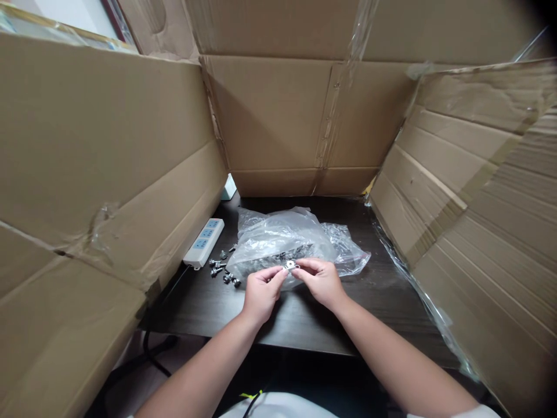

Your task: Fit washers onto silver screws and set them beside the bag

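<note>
A small ring-shaped metal part (290, 265), much like a washer, sits between my two hands in front of the bag. The fingertips of my left hand (263, 292) pinch it from the left. From the right, the thumb and forefinger of my right hand (321, 281) are closed on it, with a bit of shiny metal at their tips. Its finer shape is too small to tell. Behind the hands lies a clear plastic bag (289, 231) with many dark and silvery metal pieces in it. Several loose bolts (217, 265) lie on the table left of the bag.
A white power strip (203, 242) with blue socket faces lies at the left on the dark table (348, 316). Cardboard walls (270, 116) close in the left, back and right sides. A white object (228, 187) stands in the far left corner.
</note>
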A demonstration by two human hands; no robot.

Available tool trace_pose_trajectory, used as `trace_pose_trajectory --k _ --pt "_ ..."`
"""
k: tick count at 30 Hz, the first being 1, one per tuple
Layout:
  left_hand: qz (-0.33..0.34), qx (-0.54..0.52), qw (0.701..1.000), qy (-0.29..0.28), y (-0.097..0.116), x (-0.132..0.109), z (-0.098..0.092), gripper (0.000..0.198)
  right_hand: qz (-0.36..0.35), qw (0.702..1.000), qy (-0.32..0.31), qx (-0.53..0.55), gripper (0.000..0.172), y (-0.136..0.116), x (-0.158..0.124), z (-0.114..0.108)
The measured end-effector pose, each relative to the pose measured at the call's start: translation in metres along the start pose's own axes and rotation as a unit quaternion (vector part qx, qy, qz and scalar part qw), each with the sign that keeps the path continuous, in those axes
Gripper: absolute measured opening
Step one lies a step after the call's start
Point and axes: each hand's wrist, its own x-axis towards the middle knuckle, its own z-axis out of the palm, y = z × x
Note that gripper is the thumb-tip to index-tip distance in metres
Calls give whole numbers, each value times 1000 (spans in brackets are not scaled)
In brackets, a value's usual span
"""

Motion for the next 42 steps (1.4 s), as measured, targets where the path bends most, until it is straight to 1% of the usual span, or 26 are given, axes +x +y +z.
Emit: trace_pose_trajectory --k 2,5,6,9,11,14,16,19,21,23,26,30,34,38,42 --pt "24 26 999 13 0 -1 0 29 -27 1000 -4 -12 20 -3 -1 -1" --pt "49 36 998 25 1 -3 0 24 -68 997 -3 -32 20 -7 -4 -2" --pt "55 36 997 29 1 -4 1 23 -71 997 -3 -31 21 -7 -4 -1" --pt "70 37 996 40 0 -5 1 22 -44 999 -1 2 23 -8 -5 0" --pt "84 45 995 42 -1 -5 2 21 -35 999 3 1 23 -7 -4 1" --pt "104 87 990 29 -1 -5 2 19 -65 997 -3 -39 24 -7 -5 2" --pt "118 114 986 29 0 -6 2 18 -89 995 -15 -50 25 -7 -7 3" --pt "138 133 980 50 1 -6 2 17 -90 996 -26 -7 25 -6 -9 4" --pt "137 142 979 52 1 -5 1 17 -83 996 -29 19 23 -6 -8 3" --pt "118 139 983 36 0 -5 -1 19 -90 995 -29 12 20 -7 -7 0" --pt "74 105 992 -5 2 -2 -4 21 -117 992 -42 -14 16 -10 -3 -6" --pt "36 71 995 -66 6 3 -8 24 -158 984 -80 -25 17 -10 2 -14" --pt "-15 33 993 -111 13 10 -10 26 -210 972 -96 -36 18 -7 5 -18" --pt "-78 0 988 -136 19 14 -11 27 -232 966 -104 -51 19 -5 6 -20" --pt "-108 13 985 -136 28 15 -10 28 -251 960 -107 -69 21 -6 6 -20"
